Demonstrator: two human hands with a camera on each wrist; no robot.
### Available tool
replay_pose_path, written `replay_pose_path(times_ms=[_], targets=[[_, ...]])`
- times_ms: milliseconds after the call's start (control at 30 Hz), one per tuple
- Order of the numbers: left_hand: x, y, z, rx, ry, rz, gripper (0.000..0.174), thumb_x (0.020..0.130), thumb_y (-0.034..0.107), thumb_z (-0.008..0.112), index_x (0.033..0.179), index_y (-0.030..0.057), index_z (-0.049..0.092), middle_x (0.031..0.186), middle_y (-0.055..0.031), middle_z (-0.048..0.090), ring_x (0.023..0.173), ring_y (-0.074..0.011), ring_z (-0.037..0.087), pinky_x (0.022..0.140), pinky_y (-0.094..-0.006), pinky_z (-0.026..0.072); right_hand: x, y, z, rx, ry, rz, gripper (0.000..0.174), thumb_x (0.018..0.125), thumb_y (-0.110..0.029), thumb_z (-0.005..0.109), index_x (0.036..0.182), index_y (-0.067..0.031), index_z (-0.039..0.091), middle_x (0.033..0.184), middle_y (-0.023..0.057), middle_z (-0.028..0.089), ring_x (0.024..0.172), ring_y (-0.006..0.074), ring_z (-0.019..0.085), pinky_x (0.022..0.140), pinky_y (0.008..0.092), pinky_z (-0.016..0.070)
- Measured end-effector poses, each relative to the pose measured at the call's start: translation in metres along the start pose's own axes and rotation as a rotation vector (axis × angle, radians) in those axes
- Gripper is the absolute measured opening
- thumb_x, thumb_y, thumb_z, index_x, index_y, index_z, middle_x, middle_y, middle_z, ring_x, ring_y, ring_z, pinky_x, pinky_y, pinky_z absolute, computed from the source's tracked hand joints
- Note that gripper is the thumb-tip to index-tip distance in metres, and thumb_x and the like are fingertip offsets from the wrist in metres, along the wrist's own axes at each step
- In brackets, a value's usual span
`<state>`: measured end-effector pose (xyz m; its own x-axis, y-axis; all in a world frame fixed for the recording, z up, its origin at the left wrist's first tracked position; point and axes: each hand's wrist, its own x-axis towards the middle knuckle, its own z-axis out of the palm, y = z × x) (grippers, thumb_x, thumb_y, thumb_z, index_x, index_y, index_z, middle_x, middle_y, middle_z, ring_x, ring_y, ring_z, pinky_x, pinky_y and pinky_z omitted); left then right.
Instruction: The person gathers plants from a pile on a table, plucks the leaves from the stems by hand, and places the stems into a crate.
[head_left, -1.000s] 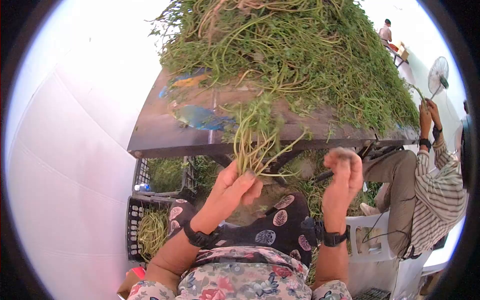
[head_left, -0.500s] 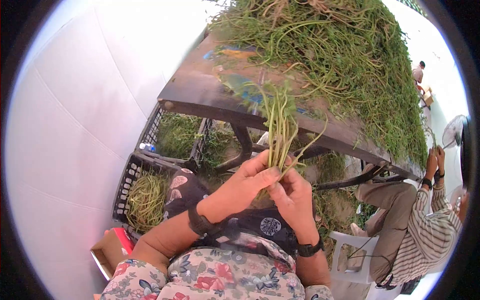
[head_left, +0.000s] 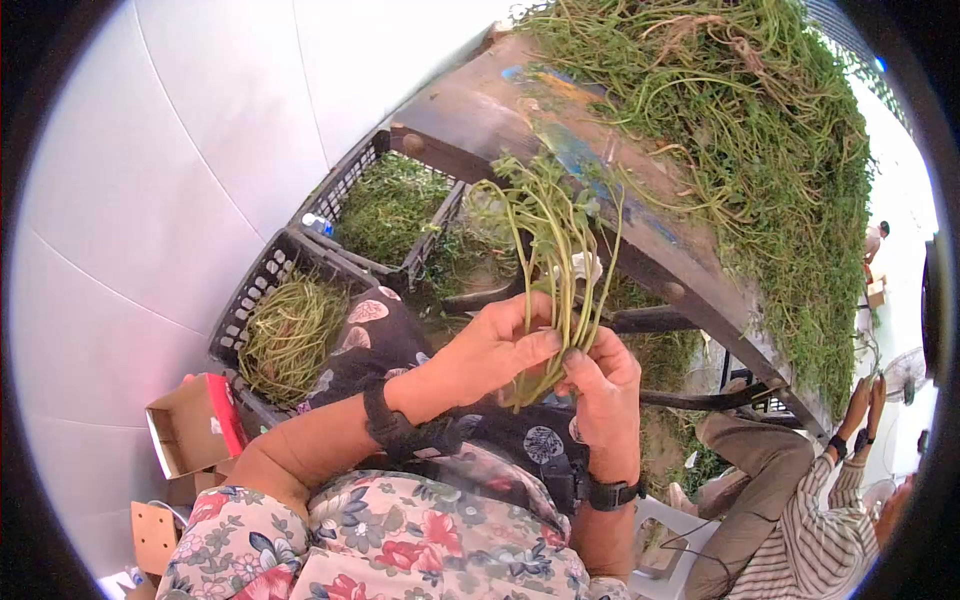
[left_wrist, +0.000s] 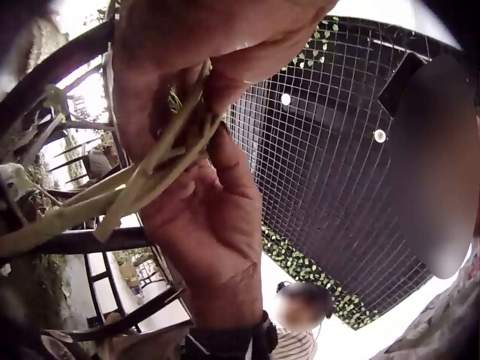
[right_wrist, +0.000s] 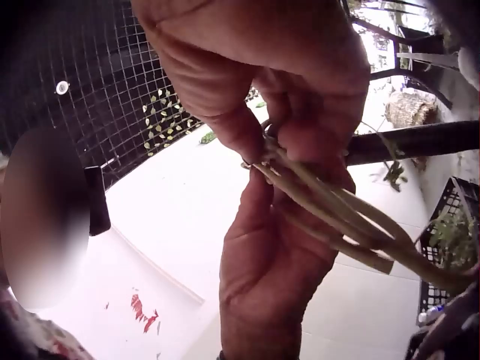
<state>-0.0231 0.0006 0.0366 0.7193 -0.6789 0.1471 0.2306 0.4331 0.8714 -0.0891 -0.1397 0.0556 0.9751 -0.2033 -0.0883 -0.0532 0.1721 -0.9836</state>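
In the head view a small bunch of leafy green stems [head_left: 566,262] stands upright between my two hands, in front of the table edge. My left hand [head_left: 492,352] grips the bunch low on its stems, thumb across the front. From the other side my right hand [head_left: 606,392] pinches the lower stems, its thumb close beside the left thumb. Cut-looking stem ends stick out below the fingers. Both wrist views show the stems [left_wrist: 154,176] running between the fingertips of the two hands, and the right wrist view shows several pale stems [right_wrist: 337,214] close up.
A large heap of the same greens [head_left: 740,130] covers the wooden table [head_left: 470,95]. Beneath and left stand a black crate [head_left: 232,325] of bare stems and another crate [head_left: 440,235] of leafy bits. A red-edged cardboard box [head_left: 190,425] lies left. Another person [head_left: 800,530] sits at right.
My right hand, apart from the bunch a second ago, has come in to the stems beside the left hand and pinches them. The head view has turned left, showing more crates and the box.
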Motion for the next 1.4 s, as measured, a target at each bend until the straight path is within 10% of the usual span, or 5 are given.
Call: replay_pose_path(times_ms=[600, 1100, 1200, 1400], targets=[[0.000, -0.010, -0.012, 0.701, -0.025, -0.095, 0.022, 0.081, 0.009, 0.053, 0.100, 0.0006, 0.050, 0.079, -0.0025, 0.056, 0.069, -0.0075, 0.050, 0.061, -0.0238, 0.0433, 0.013, 0.036, -0.014, 0.424, 0.015, 0.110, 0.015, 0.084, -0.013, 0.056, 0.096, -0.0044, 0.054, 0.084, 0.0035, 0.061, 0.070, 0.0106, 0.058, 0.060, 0.0236, 0.0487], [-0.001, -0.018, -0.017, 0.826, 0.015, -0.207, 0.026, 0.074, 0.008, 0.054, 0.099, -0.0006, 0.051, 0.079, -0.0143, 0.058, 0.071, -0.0220, 0.055, 0.068, -0.0289, 0.0443, 0.019, 0.055, -0.014, 0.507, 0.049, 0.122, 0.018, 0.081, -0.005, 0.057, 0.099, -0.0028, 0.053, 0.095, 0.0058, 0.061, 0.083, 0.0140, 0.058, 0.075, 0.0280, 0.0469], [0.003, -0.015, -0.023, 0.638, -0.088, -0.230, 0.025, 0.080, 0.007, 0.050, 0.103, -0.0004, 0.052, 0.084, -0.0010, 0.057, 0.074, -0.0084, 0.050, 0.066, -0.0249, 0.0437, 0.018, 0.054, -0.011, 0.388, 0.043, 0.093, 0.015, 0.083, -0.009, 0.057, 0.097, -0.0056, 0.052, 0.093, 0.0051, 0.061, 0.081, 0.0149, 0.060, 0.073, 0.0296, 0.0490], [0.004, -0.028, -0.022, 0.426, 0.131, -0.119, 0.022, 0.086, 0.009, 0.044, 0.104, -0.0005, 0.052, 0.091, -0.0037, 0.059, 0.084, -0.0083, 0.053, 0.074, -0.0234, 0.0439, 0.016, 0.048, -0.007, 0.442, 0.064, 0.057, 0.017, 0.083, -0.013, 0.058, 0.097, -0.0048, 0.051, 0.088, 0.0058, 0.060, 0.081, 0.0159, 0.058, 0.075, 0.0291, 0.0471]])
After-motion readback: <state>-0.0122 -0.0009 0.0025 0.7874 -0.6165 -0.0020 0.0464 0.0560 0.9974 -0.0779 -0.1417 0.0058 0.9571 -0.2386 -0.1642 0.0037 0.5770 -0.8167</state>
